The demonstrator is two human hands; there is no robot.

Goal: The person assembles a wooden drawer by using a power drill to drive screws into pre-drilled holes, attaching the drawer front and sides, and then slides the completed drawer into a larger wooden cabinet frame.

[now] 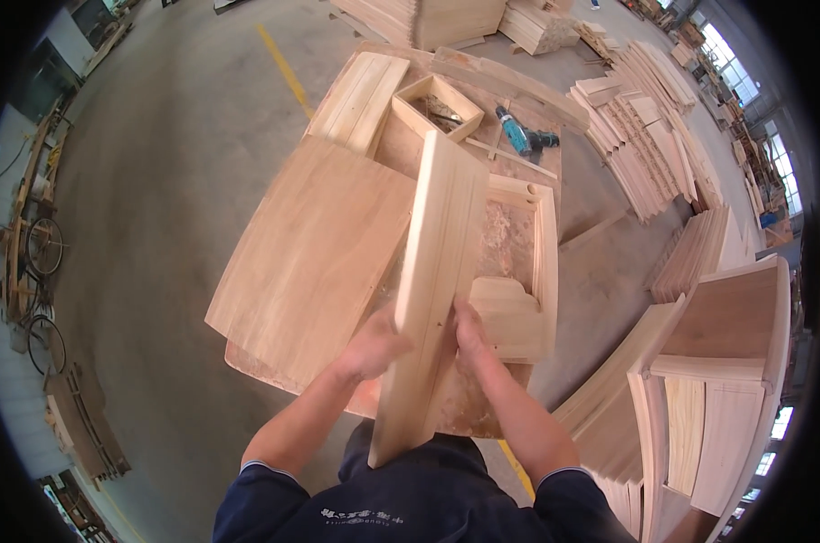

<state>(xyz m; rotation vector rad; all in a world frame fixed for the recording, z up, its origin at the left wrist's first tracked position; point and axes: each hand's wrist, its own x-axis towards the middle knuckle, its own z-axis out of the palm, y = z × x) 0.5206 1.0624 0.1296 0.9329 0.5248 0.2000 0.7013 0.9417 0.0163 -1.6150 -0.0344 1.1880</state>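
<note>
A long pale wooden board [441, 240] stands tilted on its edge in front of me, its near end close to my body. My left hand [378, 346] is against its left side, somewhat blurred, with the fingers at the edge. On the opposite side my right hand [470, 333] grips the board, some fingers hidden by it. Left of the board lies a wide flat wooden panel [310, 244]. To the right is a wooden frame [545, 262], partly covered by the board, with a shaped wooden piece [507, 317] at its near end.
The worktable [288, 378] also bears narrow boards [363, 100], a small open wooden box [410, 109] with small items inside, and a teal cordless drill [518, 134]. Stacked wooden parts [640, 145] stand at right, near a curved wooden cabinet frame [708, 389]. Bicycles [44, 290] are at far left.
</note>
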